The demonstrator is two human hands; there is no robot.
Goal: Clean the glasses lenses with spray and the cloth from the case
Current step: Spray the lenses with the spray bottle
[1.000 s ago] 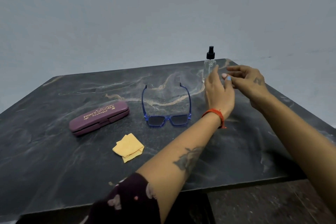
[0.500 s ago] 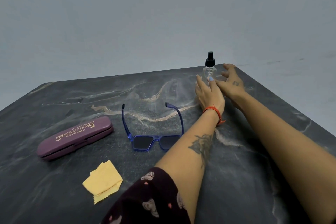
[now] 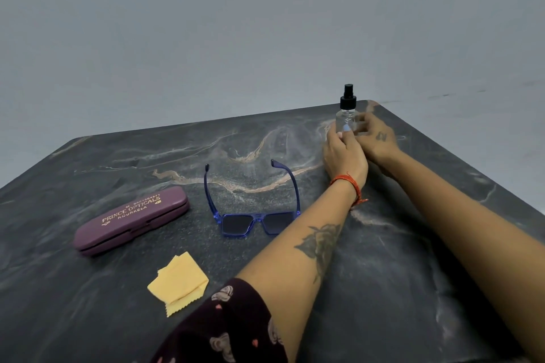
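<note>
- Glasses point(image 3: 255, 206) are laid on the dark table point(image 3: 413, 289), arms unfolded and pointing away, lenses toward the person, so both lenses can be reached.
- A spray bottle point(image 3: 346, 115) is stood upright near the far right corner, black nozzle on top.
- The bottle's clear body is wrapped by the left hand point(image 3: 346, 156) from the near side and by the right hand point(image 3: 377, 138) from the right; how firmly it is gripped cannot be told. It is probably being taken up for spraying.
- A yellow cloth point(image 3: 180, 283) is left folded near the front edge, already out of the case.
- The purple case point(image 3: 131, 219) is shut, left of the glasses.
</note>
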